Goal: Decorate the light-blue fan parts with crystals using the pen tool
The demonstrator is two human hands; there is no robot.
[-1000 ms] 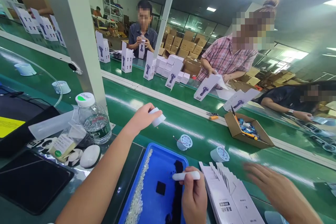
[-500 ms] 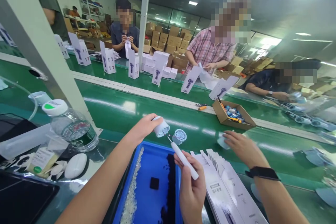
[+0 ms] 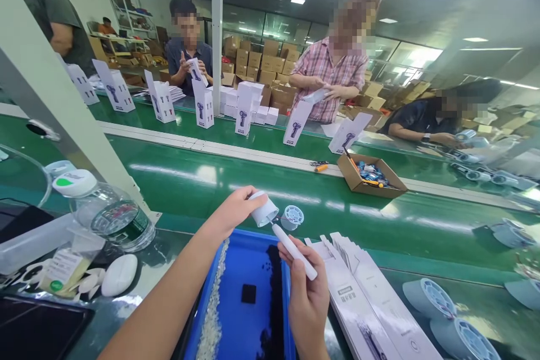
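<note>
My left hand [image 3: 234, 212] reaches over the blue tray [image 3: 236, 315] and pinches a small white round part [image 3: 265, 212] above the tray's far edge. My right hand [image 3: 307, 304] grips a white pen-like tool [image 3: 295, 244], held tilted, with its tip right at the white part. Inside the tray lie a strip of pale granules, a black strip and a small black square. A light blue round fan part [image 3: 292, 216] sits on the green belt [image 3: 189, 180] just behind the tool tip.
A fanned stack of flat white cartons [image 3: 363, 298] lies right of the tray, with light blue fan parts [image 3: 430, 298] beyond. A water bottle [image 3: 109, 215] and white oval piece [image 3: 119, 274] sit left. An open cardboard box [image 3: 371, 175] and upright white boxes [image 3: 203, 106] stand farther off. Several people work opposite.
My right hand lifted the tool until its tip met the white part in my left hand. Another person's hand with a wristwatch, reaching in from the right, has left the view.
</note>
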